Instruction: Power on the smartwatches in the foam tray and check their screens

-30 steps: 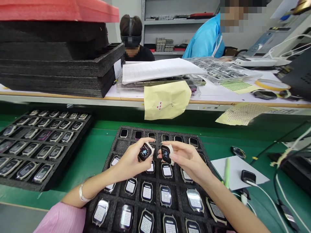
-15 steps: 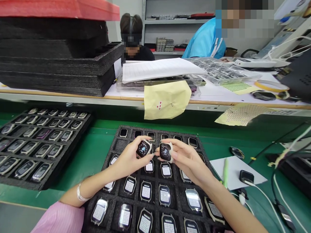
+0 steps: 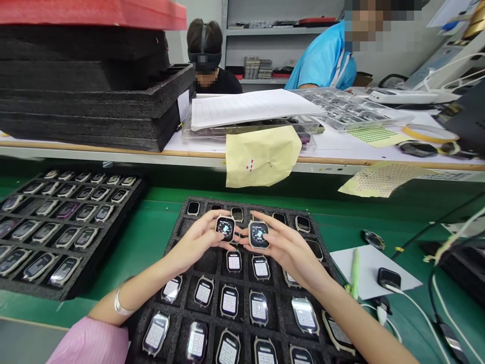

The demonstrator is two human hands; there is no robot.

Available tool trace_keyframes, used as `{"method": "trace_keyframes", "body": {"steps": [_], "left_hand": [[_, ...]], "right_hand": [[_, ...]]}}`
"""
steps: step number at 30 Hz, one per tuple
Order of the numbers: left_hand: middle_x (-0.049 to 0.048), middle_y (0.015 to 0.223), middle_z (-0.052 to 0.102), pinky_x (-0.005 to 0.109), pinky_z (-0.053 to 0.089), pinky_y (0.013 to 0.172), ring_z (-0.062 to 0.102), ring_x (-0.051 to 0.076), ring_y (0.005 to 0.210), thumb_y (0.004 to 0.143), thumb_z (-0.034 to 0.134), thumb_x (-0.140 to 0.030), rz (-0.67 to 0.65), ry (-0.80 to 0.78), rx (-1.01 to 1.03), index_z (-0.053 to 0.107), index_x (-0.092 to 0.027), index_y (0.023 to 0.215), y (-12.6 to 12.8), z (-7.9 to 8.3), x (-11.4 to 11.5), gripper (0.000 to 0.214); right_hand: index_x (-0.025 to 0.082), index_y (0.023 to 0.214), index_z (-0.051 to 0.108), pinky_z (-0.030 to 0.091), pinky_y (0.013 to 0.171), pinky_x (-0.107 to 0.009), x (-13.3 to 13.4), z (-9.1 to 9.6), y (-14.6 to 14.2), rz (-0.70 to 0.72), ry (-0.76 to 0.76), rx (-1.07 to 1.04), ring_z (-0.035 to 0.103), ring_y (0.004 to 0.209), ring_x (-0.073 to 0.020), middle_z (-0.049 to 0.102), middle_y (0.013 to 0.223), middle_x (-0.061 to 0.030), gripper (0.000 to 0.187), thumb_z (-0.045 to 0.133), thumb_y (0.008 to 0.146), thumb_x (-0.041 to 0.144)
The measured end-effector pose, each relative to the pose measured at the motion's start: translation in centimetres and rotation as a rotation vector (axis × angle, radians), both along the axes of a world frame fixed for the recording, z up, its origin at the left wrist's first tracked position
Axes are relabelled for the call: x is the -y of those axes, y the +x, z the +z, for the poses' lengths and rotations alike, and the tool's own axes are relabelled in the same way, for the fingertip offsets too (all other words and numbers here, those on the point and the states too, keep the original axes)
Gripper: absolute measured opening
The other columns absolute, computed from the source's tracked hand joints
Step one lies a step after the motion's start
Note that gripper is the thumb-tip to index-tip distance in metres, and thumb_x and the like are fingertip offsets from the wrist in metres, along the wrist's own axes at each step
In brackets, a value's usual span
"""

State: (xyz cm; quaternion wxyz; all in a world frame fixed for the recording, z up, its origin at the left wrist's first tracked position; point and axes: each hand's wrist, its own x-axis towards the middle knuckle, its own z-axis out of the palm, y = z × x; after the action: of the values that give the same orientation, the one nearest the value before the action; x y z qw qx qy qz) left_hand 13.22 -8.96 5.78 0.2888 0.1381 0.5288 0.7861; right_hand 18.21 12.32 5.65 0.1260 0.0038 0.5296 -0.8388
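My left hand (image 3: 202, 233) is closed around a smartwatch without a strap (image 3: 226, 229), its thumb on the lit dial. Close beside it, my right hand (image 3: 290, 242) grips a second strapless smartwatch (image 3: 258, 235), thumb at the screen's right edge. Both screens face me and show a similar dark dial with a light blue figure. The two watches are held just above a black foam tray (image 3: 242, 279). In the tray's compartments lie several more watch bodies, many with white list screens, such as the watch (image 3: 229, 302) below my hands. Farther back, the watches have dark screens.
Another foam tray of watches (image 3: 56, 222) sits on the green bench at left. On the right are white paper (image 3: 366, 290), a green pen (image 3: 355, 273), a black charger (image 3: 389, 278) and cables. A shelf edge (image 3: 170, 156) crosses behind, bearing stacked foam trays (image 3: 83, 101). Two people are beyond.
Both watches have turned to face me more squarely, and their dials show more clearly. My left thumb has moved onto its screen. The tray looks nearly unchanged.
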Motion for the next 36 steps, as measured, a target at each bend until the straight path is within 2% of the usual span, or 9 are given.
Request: {"method": "trace_keyframes", "body": {"steps": [3,7,13,19,25,27,30,33,36], "left_hand": [[0.0096,0.104,0.066,0.039,0.056,0.08,0.064,0.024,0.098,0.082,0.055,-0.014,-0.001,-0.005,-0.02,0.052,-0.016,0.12,0.1,-0.1,0.1,0.038],[0.0092,0.103,0.066,0.038,0.056,0.079,0.064,0.024,0.098,0.081,0.056,-0.015,-0.001,-0.013,-0.034,0.052,-0.018,0.121,0.1,-0.1,0.1,0.04],[0.008,0.103,0.064,0.038,0.057,0.077,0.063,0.023,0.095,0.08,0.059,-0.017,-0.016,-0.034,-0.074,0.053,-0.019,0.12,0.2,0.1,0.0,0.04],[0.0074,0.105,0.062,0.036,0.058,0.078,0.063,0.021,0.095,0.082,0.058,-0.015,-0.045,-0.043,-0.124,0.05,-0.019,0.12,0.4,0.1,0.0,0.039],[0.0084,0.108,0.062,0.037,0.057,0.081,0.062,0.022,0.1,0.086,0.055,-0.014,-0.057,-0.036,-0.187,0.045,-0.02,0.125,0.5,-0.1,0.7,0.041],[0.0092,0.109,0.063,0.037,0.057,0.081,0.063,0.022,0.1,0.086,0.055,-0.014,-0.049,-0.034,-0.194,0.045,-0.02,0.125,0.4,-0.2,1.1,0.041],[0.0099,0.107,0.064,0.037,0.058,0.079,0.064,0.023,0.1,0.086,0.058,-0.016,-0.016,-0.036,-0.183,0.047,-0.019,0.123,0.2,-0.2,1.9,0.039],[0.0096,0.104,0.066,0.036,0.059,0.077,0.066,0.023,0.097,0.087,0.06,-0.021,0.01,-0.042,-0.16,0.048,-0.019,0.12,0.1,-0.1,2.5,0.036],[0.0081,0.099,0.065,0.033,0.059,0.074,0.066,0.021,0.091,0.087,0.061,-0.024,0.027,-0.048,-0.166,0.05,-0.018,0.119,0.1,0.1,2.9,0.034]], "right_hand": [[0.024,0.129,0.056,0.05,0.095,-0.052,0.1,0.1,0.2,-0.002,0.018,-0.035,0.063,0.111,-0.0301,0.07,0.114,-0.0094,0.046,0.067,0.085,0.027],[0.026,0.13,0.056,0.053,0.091,-0.049,0.3,0.1,0.3,-0.014,0.062,-0.065,0.066,0.104,-0.0291,0.071,0.11,-0.008,0.046,0.068,0.085,0.028],[0.025,0.131,0.055,0.056,0.087,-0.047,0.3,-0.2,0.5,-0.038,0.142,-0.106,0.069,0.1,-0.0291,0.071,0.111,-0.0085,0.047,0.068,0.087,0.034],[0.024,0.131,0.053,0.058,0.087,-0.043,0.3,-0.5,0.5,-0.027,0.205,-0.154,0.069,0.099,-0.0265,0.069,0.115,-0.0088,0.043,0.065,0.09,0.029],[0.028,0.143,0.036,0.045,0.104,-0.044,0.4,-0.2,1.0,0.101,0.223,-0.203,0.06,0.116,-0.0246,0.062,0.127,-0.0083,0.071,0.073,0.083,0.02],[0.029,0.145,0.031,0.045,0.104,-0.043,0.4,-0.3,0.9,0.151,0.252,-0.22,0.06,0.116,-0.0233,0.06,0.127,-0.0081,0.07,0.069,0.086,0.021],[0.026,0.139,0.036,0.05,0.098,-0.042,0.7,-0.9,0.3,0.257,0.429,-0.274,0.063,0.11,-0.0228,0.062,0.122,-0.0076,0.058,0.064,0.088,0.021],[0.022,0.128,0.045,0.053,0.09,-0.044,1.6,-2.0,-1.0,0.339,0.778,-0.419,0.065,0.101,-0.025,0.064,0.113,-0.0076,0.05,0.067,0.083,0.019],[0.019,0.127,0.048,0.048,0.095,-0.05,3.3,-3.7,-2.2,0.365,1.08,-0.654,0.057,0.111,-0.0311,0.058,0.123,-0.0128,0.057,0.075,0.077,0.022]]}}
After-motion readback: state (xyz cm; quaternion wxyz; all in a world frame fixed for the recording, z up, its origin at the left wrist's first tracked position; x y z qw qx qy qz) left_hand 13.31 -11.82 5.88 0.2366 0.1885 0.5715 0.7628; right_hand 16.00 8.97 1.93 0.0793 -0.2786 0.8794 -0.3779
